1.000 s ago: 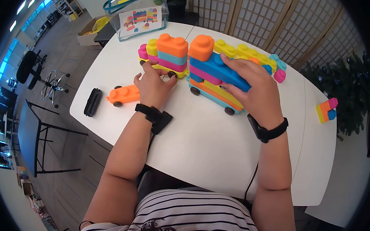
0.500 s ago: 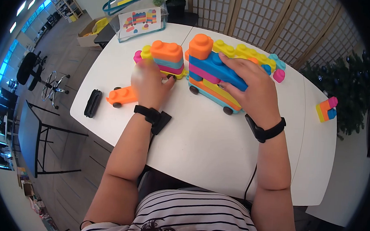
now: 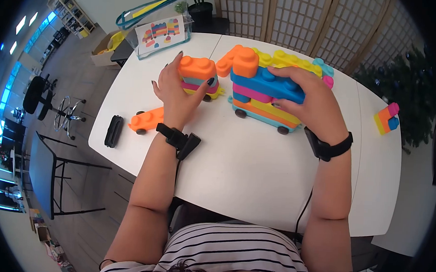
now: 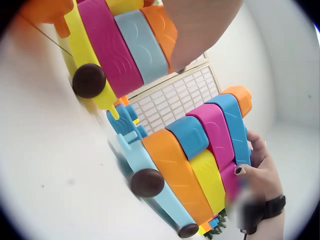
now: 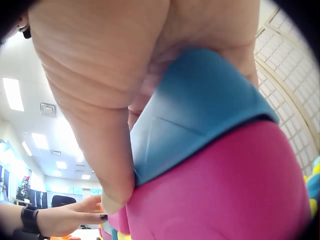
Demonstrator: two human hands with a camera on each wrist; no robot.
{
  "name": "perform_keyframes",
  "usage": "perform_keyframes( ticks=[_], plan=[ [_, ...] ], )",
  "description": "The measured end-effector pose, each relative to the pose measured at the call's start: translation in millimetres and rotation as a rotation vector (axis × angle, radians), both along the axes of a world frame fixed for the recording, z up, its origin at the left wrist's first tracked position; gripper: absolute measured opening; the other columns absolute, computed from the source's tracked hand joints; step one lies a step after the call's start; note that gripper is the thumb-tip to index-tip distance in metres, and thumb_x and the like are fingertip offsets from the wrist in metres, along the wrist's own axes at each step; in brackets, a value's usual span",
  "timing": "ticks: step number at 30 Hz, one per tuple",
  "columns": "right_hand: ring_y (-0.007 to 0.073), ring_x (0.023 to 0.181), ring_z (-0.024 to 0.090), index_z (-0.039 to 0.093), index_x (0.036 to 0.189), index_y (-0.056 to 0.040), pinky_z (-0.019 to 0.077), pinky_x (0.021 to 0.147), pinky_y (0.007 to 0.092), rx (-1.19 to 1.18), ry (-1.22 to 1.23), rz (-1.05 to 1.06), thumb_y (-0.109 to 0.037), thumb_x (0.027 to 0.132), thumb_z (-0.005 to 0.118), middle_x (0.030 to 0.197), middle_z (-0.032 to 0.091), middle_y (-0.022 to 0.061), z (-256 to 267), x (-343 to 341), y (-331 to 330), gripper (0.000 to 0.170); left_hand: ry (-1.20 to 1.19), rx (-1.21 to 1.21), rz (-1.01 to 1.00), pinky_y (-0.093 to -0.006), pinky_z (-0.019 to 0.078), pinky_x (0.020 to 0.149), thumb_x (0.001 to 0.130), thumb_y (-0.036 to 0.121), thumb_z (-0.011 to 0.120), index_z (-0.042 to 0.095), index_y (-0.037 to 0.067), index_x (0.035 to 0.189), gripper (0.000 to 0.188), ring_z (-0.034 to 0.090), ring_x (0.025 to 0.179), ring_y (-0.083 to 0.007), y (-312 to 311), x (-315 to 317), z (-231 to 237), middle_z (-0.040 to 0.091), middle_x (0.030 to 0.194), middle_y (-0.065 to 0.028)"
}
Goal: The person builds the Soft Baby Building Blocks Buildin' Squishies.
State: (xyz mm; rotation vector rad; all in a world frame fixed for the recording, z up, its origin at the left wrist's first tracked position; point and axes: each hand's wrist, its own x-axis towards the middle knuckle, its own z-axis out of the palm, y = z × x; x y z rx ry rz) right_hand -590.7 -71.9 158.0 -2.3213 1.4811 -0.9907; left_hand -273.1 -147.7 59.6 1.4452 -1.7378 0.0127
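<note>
My left hand [image 3: 178, 97] is spread around the smaller block train car, fingers at its left end and thumb along its near side. That car has an orange top block [image 3: 198, 66] over pale blue, magenta [image 4: 110, 50] and a yellow wheeled base. With my right hand [image 3: 318, 102] I grip the long blue block [image 3: 267, 84] topping the larger car, thumb on the near side and fingers over the far side. Below it are magenta, orange and yellow blocks on a light blue wheeled base [image 4: 157, 195]. A small gap separates the yellow hook [image 3: 222, 91] from the larger car's coupling.
An orange wheeled base [image 3: 147, 120] and a black case [image 3: 113, 130] lie at left. Yellow blocks [image 3: 296, 61] stand behind the larger car. A small block stack [image 3: 387, 119] sits at right, and a clear bag [image 3: 159, 34] with a picture card at the back.
My left fingers have spread from a curled pose near the smaller car's base to around its upper blocks. The cars stand slightly farther apart; my right hand keeps its grip. The view has shifted slightly.
</note>
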Motion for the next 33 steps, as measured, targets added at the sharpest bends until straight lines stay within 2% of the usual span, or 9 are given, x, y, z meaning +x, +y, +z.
perform_keyframes(
  ticks=[5,7,8,10,11,13,16,23,33],
  plan=[
    [0.0331,0.117,0.073,0.070,0.131,-0.0129,0.0582,0.102,0.0400,0.088,-0.015,-0.038,-0.003,0.084,0.088,0.129,0.076,0.0107,18,-11,14,0.051,-0.014,-0.012,-0.016,-0.0723,0.0056,0.130,0.078,0.042,0.095,0.054,0.011,0.145,0.084,0.042,0.153,-0.0353,9,-9,6,0.060,0.147,-0.0073],
    [0.0334,0.117,0.073,0.069,0.131,-0.0116,0.0583,0.102,0.0402,0.185,-0.015,-0.037,0.000,0.085,0.086,0.129,0.075,0.0119,20,-17,16,0.051,0.074,0.109,-0.142,-0.0659,0.0175,0.130,0.078,0.036,0.097,0.055,0.010,0.138,0.078,0.051,0.143,-0.0325,12,-8,7,0.063,0.138,-0.0070],
    [0.0334,0.117,0.073,0.069,0.131,-0.0116,0.0583,0.102,0.0402,0.186,-0.016,-0.041,0.000,0.085,0.086,0.129,0.075,0.0119,21,-19,17,0.051,0.074,0.110,-0.146,-0.0659,0.0175,0.130,0.078,0.036,0.097,0.055,0.010,0.138,0.078,0.051,0.143,-0.0325,14,-9,7,0.063,0.138,-0.0070],
    [0.0326,0.116,0.073,0.068,0.132,-0.0115,0.0582,0.101,0.0394,0.242,-0.002,-0.089,0.002,0.085,0.085,0.128,0.075,0.0121,23,-24,18,0.052,0.245,0.189,-0.249,-0.0512,0.0398,0.124,0.076,0.022,0.100,0.055,0.008,0.135,0.076,0.061,0.128,-0.0278,17,-9,8,0.063,0.132,-0.0085],
    [0.0326,0.116,0.073,0.068,0.132,-0.0115,0.0582,0.101,0.0394,0.243,-0.003,-0.091,0.002,0.085,0.085,0.128,0.075,0.0121,21,-27,17,0.052,0.245,0.190,-0.251,-0.0512,0.0398,0.124,0.076,0.022,0.100,0.055,0.008,0.135,0.076,0.061,0.128,-0.0278,17,-10,6,0.063,0.132,-0.0085],
    [0.0318,0.115,0.073,0.067,0.133,-0.0119,0.0582,0.100,0.0389,0.235,-0.028,-0.045,0.004,0.085,0.084,0.127,0.075,0.0114,16,-34,13,0.053,0.455,0.208,-0.370,-0.0361,0.0534,0.110,0.075,0.005,0.099,0.053,0.007,0.133,0.074,0.064,0.121,-0.0226,16,-12,3,0.062,0.129,-0.0086],
    [0.0311,0.115,0.073,0.067,0.132,-0.0120,0.0579,0.100,0.0385,0.225,-0.050,-0.025,0.005,0.085,0.084,0.127,0.075,0.0108,16,-33,13,0.053,0.529,0.157,-0.395,-0.0310,0.0561,0.106,0.077,-0.001,0.096,0.051,0.007,0.132,0.071,0.063,0.121,-0.0186,22,-17,7,0.061,0.127,-0.0073],
    [0.0301,0.118,0.071,0.065,0.127,-0.0080,0.0552,0.103,0.0362,0.235,-0.048,-0.021,0.009,0.085,0.081,0.129,0.074,0.0101,17,-28,14,0.049,0.633,0.159,-0.420,-0.0314,0.0560,0.106,0.081,-0.003,0.094,0.050,0.008,0.132,0.069,0.063,0.120,-0.0171,25,-23,6,0.060,0.126,-0.0053],
    [0.0306,0.115,0.072,0.067,0.132,-0.0113,0.0571,0.100,0.0377,0.192,-0.073,0.018,0.006,0.084,0.084,0.126,0.074,0.0112,12,-32,9,0.053,0.394,0.126,-0.261,-0.0344,0.0528,0.109,0.084,0.001,0.092,0.056,0.007,0.135,0.063,0.064,0.124,-0.0198,24,-23,6,0.065,0.130,-0.0068]
  ],
)
